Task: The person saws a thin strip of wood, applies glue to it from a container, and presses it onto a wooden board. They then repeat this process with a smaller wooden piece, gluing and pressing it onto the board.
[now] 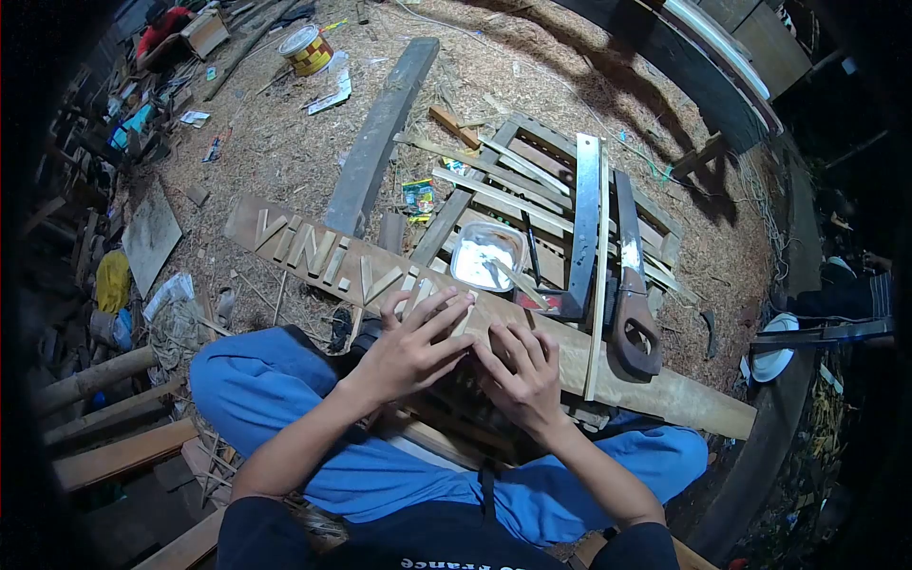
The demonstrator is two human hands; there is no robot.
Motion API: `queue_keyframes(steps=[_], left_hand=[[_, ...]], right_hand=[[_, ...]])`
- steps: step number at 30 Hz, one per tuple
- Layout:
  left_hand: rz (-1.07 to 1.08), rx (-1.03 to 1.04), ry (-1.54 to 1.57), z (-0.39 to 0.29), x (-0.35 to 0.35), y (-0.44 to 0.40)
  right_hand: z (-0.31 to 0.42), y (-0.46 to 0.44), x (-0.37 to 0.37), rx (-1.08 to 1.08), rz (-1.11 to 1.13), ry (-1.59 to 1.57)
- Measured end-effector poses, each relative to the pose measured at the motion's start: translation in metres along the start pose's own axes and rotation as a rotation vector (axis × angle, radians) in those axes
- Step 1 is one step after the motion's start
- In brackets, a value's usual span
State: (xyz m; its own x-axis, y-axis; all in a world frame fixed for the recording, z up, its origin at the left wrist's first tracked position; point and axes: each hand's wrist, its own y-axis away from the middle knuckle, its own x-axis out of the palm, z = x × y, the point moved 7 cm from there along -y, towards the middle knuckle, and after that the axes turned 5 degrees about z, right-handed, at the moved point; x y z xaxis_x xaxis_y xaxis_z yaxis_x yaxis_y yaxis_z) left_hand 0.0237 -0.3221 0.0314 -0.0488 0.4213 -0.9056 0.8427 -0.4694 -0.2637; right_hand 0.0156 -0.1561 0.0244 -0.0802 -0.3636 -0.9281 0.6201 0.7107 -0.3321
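Note:
A long wooden plank (684,404) lies across in front of my lap, with short wooden strips (328,256) set on it in angular, letter-like shapes. My left hand (413,347) bends over the plank's middle, its fingers and thumb closed around a short wooden strip (463,321). Close beside it, my right hand (522,375) has its fingers bent and fairly close together, tips down at the plank; what they hold, if anything, is hidden. Just beyond stands a clear tub of white paste (487,255), with a flat stick (520,283) leaning out.
A metal square (587,209), a handsaw (636,328), a black pen (530,242) and a long thin strip (598,285) lie to the right. Behind the tub is a slatted wooden frame (513,128). A grey beam (385,133) and a paint bucket (307,52) rest on shavings. Another person (163,33) is far left.

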Motion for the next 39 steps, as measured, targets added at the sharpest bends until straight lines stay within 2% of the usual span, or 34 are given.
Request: queue_keyframes(steps=[39], left_hand=[[0.016, -0.043, -0.055, -0.0011, -0.0048, -0.0009]], right_hand=[[0.0020, -0.0035, -0.0047, 0.012, -0.007, 0.011]])
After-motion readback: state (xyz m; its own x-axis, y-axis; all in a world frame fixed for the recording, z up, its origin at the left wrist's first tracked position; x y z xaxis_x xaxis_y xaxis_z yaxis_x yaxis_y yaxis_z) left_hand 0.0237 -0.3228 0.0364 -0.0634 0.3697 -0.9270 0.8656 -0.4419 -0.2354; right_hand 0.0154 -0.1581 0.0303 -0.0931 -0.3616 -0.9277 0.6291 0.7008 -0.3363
